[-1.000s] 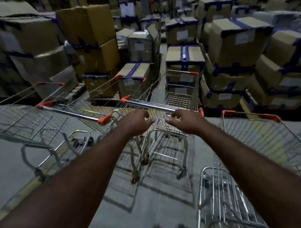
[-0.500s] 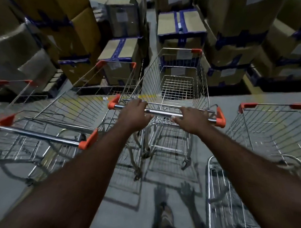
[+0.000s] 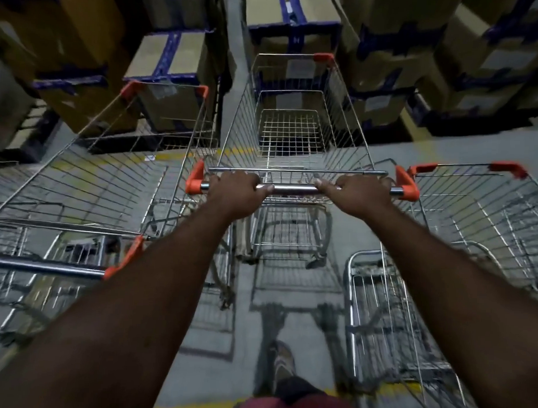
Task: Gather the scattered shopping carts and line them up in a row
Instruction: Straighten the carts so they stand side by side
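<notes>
Both hands, left hand (image 3: pixel 236 192) and right hand (image 3: pixel 361 195), grip the handle (image 3: pixel 294 189); cart (image 3: pixel 290 128) runs straight ahead between neighbouring carts (image 3: pixel 110 180)

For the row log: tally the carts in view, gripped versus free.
Gripped: 1, middle cart, held by left hand and right hand
Free: 2, left cart and right cart
Total: 3

The middle cart (image 3: pixel 290 134) stood on the floor (image 3: pixel 195 369) between the left cart (image 3: pixel 116 180) and the right cart (image 3: pixel 475 208). Stacked boxes (image 3: pixel 178 60) lay just beyond all three.
</notes>
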